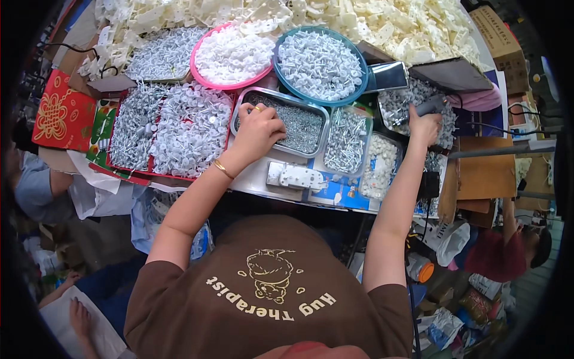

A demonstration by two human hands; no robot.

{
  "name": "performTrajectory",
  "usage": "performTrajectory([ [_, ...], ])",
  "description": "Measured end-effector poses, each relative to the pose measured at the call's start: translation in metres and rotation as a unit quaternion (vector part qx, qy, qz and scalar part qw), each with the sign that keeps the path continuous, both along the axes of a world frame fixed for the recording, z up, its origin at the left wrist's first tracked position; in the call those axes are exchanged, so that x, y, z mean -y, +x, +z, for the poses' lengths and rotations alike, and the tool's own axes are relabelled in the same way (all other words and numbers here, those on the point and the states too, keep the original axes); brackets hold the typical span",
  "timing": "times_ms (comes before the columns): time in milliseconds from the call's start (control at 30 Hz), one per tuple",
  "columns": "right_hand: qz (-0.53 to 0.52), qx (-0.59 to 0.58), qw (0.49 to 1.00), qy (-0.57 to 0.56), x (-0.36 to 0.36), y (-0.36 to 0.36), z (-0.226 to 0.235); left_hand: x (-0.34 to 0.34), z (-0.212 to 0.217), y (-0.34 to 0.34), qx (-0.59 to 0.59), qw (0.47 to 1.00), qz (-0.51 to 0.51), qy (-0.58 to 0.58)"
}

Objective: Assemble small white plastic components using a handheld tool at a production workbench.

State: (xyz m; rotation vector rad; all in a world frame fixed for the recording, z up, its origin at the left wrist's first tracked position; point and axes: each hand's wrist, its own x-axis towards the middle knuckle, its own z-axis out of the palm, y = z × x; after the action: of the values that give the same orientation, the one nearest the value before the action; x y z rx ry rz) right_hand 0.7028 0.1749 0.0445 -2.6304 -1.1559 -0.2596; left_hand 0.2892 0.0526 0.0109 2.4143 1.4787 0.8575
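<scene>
My left hand [260,127] is over the left part of a metal tray [326,134] of small screws [302,125]. Its fingers are bent and drawn together; anything between the fingertips is hidden. At the right, my right hand [424,125] is wrapped round a grey electric screwdriver [431,106], held above a box of grey-white fasteners [397,99]. Between my arms, a white plastic fitting [302,176] lies at the table's near edge, just below the metal tray.
Pink [194,66] and teal [365,78] basins hold white plastic parts and nails. Cream plastic pieces [382,27] are heaped behind. A red box [230,128] of nail clips stands left, clear tubs [368,140] right of the tray. Other people [499,254] sit at both sides.
</scene>
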Motion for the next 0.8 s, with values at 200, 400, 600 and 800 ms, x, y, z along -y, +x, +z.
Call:
performTrajectory([
  [200,-0.025,-0.052,0.997,0.045,-0.006,-0.004,0.008,0.000,0.005,0.004,0.012,0.999,0.021,0.023],
  [400,0.083,-0.181,0.940,0.278,0.031,-0.007,0.000,-0.003,0.008,-0.002,0.032,0.997,0.036,0.055],
  [600,0.250,-0.398,0.758,0.453,0.063,-0.032,0.010,0.000,0.013,-0.009,0.089,0.995,0.037,0.012],
  [800,0.307,-0.533,0.611,0.499,0.108,-0.083,0.093,0.026,0.042,0.002,0.143,0.989,-0.031,-0.029],
])
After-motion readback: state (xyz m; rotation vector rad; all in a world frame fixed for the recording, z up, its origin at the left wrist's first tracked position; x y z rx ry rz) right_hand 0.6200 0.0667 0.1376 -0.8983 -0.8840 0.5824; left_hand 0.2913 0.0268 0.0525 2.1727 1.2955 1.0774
